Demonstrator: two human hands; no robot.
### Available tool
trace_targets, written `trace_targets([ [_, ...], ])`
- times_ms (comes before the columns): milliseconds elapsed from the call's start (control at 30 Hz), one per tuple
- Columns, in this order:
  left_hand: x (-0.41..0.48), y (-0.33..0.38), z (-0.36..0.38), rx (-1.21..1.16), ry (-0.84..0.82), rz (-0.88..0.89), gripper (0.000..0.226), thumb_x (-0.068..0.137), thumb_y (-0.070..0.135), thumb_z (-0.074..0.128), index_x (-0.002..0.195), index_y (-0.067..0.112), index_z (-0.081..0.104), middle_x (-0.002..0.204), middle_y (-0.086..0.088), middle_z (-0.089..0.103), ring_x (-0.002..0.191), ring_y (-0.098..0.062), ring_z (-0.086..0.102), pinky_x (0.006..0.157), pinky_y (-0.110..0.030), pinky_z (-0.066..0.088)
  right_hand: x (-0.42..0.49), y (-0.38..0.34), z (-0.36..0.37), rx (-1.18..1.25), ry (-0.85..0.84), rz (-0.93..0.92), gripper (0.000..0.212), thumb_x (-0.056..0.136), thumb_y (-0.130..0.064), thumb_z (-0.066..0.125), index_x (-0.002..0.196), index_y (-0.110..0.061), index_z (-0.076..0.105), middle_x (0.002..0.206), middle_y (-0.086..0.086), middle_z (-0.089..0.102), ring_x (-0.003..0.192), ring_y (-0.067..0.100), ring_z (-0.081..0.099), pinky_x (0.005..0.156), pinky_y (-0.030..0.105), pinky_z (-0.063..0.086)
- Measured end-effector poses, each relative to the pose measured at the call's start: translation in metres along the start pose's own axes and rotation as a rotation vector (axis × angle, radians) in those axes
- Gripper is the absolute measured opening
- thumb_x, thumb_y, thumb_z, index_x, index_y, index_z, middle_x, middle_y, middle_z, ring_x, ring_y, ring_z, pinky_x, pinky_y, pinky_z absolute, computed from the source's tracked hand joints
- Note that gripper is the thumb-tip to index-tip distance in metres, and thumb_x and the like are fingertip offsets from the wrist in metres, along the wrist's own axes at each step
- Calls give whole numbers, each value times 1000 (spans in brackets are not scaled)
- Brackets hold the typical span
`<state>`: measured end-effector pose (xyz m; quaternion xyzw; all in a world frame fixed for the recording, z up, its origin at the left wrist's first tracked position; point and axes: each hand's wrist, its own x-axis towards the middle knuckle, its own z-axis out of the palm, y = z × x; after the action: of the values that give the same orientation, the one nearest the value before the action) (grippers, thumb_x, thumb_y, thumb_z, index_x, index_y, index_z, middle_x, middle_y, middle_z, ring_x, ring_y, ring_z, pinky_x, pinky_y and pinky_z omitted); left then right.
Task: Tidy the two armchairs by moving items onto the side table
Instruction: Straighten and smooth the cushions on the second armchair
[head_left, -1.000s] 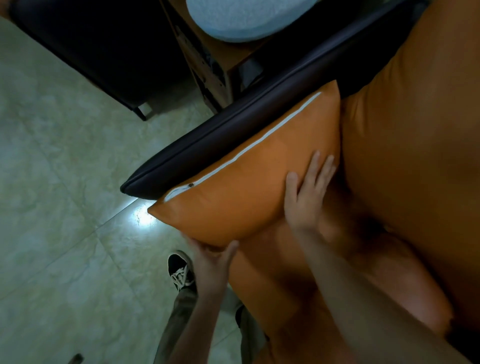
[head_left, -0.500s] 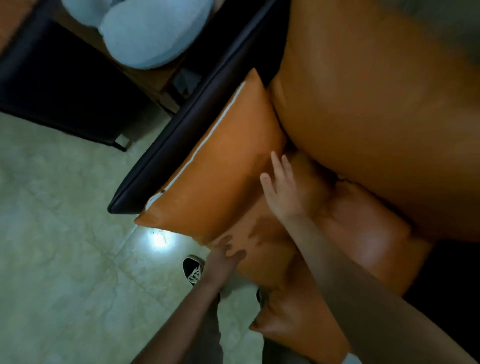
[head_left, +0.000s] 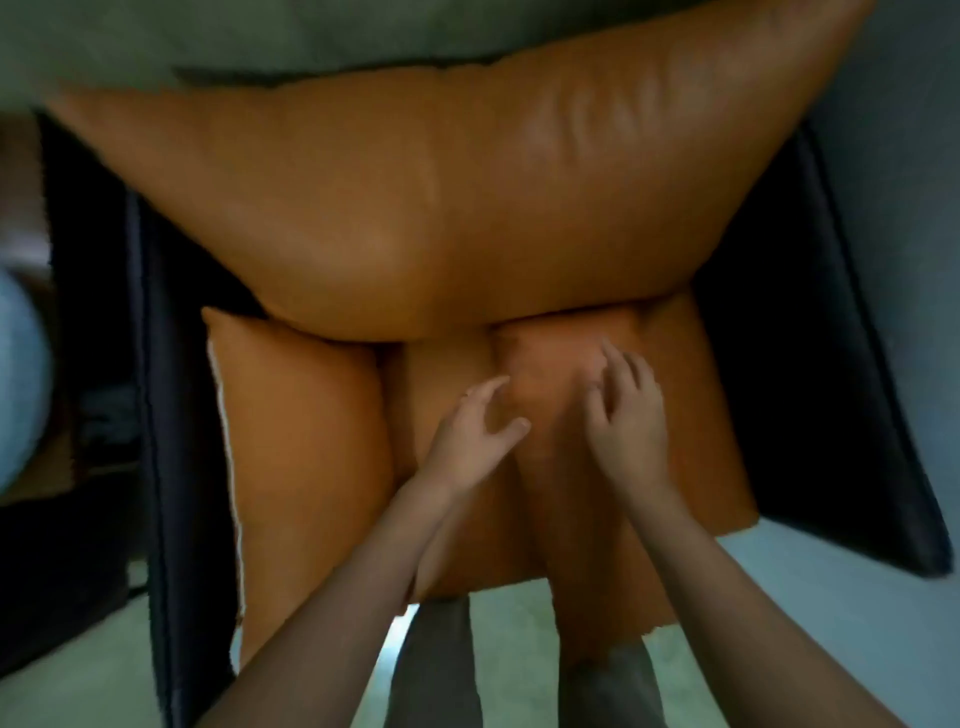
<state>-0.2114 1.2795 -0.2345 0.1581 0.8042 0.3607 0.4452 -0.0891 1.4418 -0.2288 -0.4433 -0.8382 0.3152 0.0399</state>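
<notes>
Above orange armchair seat (head_left: 691, 467), dark armrests (head_left: 176, 467), pale floor (head_left: 831, 623).
Left hand (head_left: 470, 441) and right hand (head_left: 631, 431) are held loosely spread, nothing grasped.

Motion blur softens every outline. A pale blue rounded object (head_left: 21, 395) is cut by the left edge and too smeared to identify. The orange leather throw pillow (head_left: 301, 441) loses its lower corner behind the left forearm (head_left: 343, 597). That forearm, the right forearm (head_left: 727, 597) and the grey trouser legs (head_left: 436, 665) run off the bottom edge. Whether the right grip (head_left: 628, 426) pinches or merely touches the orange leather seat cushion (head_left: 447, 364) cannot be told.
</notes>
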Motion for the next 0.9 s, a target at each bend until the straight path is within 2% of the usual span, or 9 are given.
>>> trace_targets([
  [133, 22, 25, 1, 301, -202, 215, 66, 92, 47, 67, 151, 30, 41, 157, 5, 36, 145, -14, 32, 111, -27, 27, -20, 45, -33, -7, 167, 203, 51, 100, -31, 53, 151, -28, 43, 151, 6, 44, 136, 24, 41, 112, 42, 37],
  [233, 47, 49, 11, 416, -262, 259, 73, 92, 50, 67, 154, 25, 38, 159, 1, 31, 147, -17, 28, 114, -29, 26, -52, 74, -42, 57, 247, 405, 52, 101, -32, 53, 152, -29, 42, 154, 5, 40, 140, 24, 39, 115, 45, 36],
  [467, 108, 100, 55, 776, -329, 405, 80, 88, 55, 67, 154, 20, 38, 162, -8, 31, 149, -27, 26, 122, -44, 25, -138, 127, -30, 66, 253, 777, 53, 99, -42, 51, 151, -36, 40, 157, 6, 38, 142, 30, 36, 114, 58, 27],
  [600, 143, 114, 73, 886, -428, 309, 97, 81, 63, 72, 159, 29, 25, 168, -7, 12, 153, -32, 16, 124, -48, 19, -178, 152, -10, 163, 233, 940, 54, 98, -51, 50, 150, -41, 40, 160, 5, 33, 146, 32, 28, 117, 60, 25],
  [733, 170, 126, 80, 1060, -569, 224, 108, 70, 75, 72, 157, 46, 16, 169, -4, -1, 154, -35, 9, 122, -50, 15, -200, 157, 6, 499, 266, 1002, 61, 94, -65, 45, 152, -45, 35, 168, 1, 10, 153, 28, 11, 118, 51, 25],
  [833, 180, 130, 82, 1062, -607, 172, 114, 61, 82, 68, 156, 51, 12, 169, -1, -5, 155, -30, 5, 122, -51, 15, -198, 154, 11, 756, 323, 1044, 62, 96, -62, 48, 153, -50, 28, 169, -2, 2, 151, 28, 24, 112, 45, 36],
  [900, 180, 127, 84, 1014, -582, 172, 111, 64, 81, 67, 156, 50, 13, 169, -1, -2, 155, -27, 6, 122, -49, 15, -195, 151, 12, 858, 352, 1052, 60, 99, -57, 48, 153, -53, 23, 167, -5, 14, 141, 24, 38, 94, 35, 53],
])
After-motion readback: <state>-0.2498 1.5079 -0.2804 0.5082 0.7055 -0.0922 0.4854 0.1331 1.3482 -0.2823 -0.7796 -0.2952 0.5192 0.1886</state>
